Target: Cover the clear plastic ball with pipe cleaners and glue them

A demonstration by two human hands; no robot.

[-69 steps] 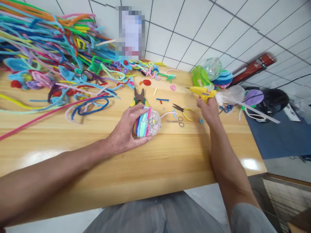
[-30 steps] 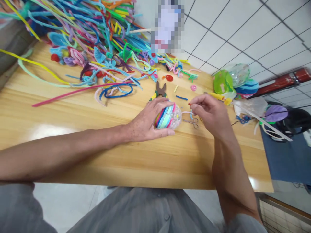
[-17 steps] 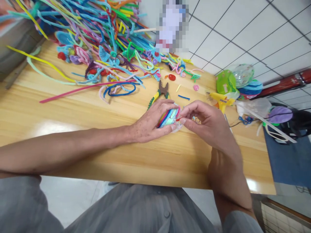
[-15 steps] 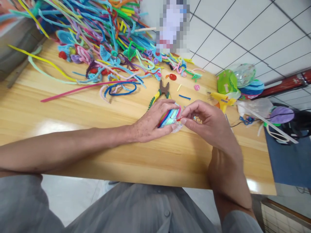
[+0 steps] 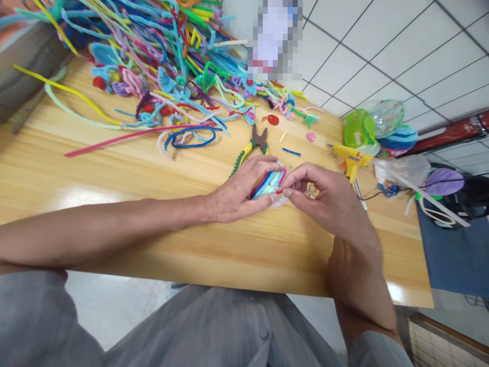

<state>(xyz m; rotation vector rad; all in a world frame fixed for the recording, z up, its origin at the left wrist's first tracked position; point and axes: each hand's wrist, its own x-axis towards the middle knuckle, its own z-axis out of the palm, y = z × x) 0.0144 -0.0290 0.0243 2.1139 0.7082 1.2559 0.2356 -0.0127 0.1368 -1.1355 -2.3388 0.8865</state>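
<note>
Your right hand (image 5: 328,204) has let go of the yellow glue gun (image 5: 349,157), which now lies on the surface (image 5: 153,173). The hand has come over to the ball (image 5: 269,182), and its fingers (image 5: 294,176) pinch tight on a tiny red bit (image 5: 280,192) at the ball's side. Your left hand (image 5: 237,193) still wraps the stripy ball, near the pliers (image 5: 252,148). It looks like the red bit is being stuck on.
</note>
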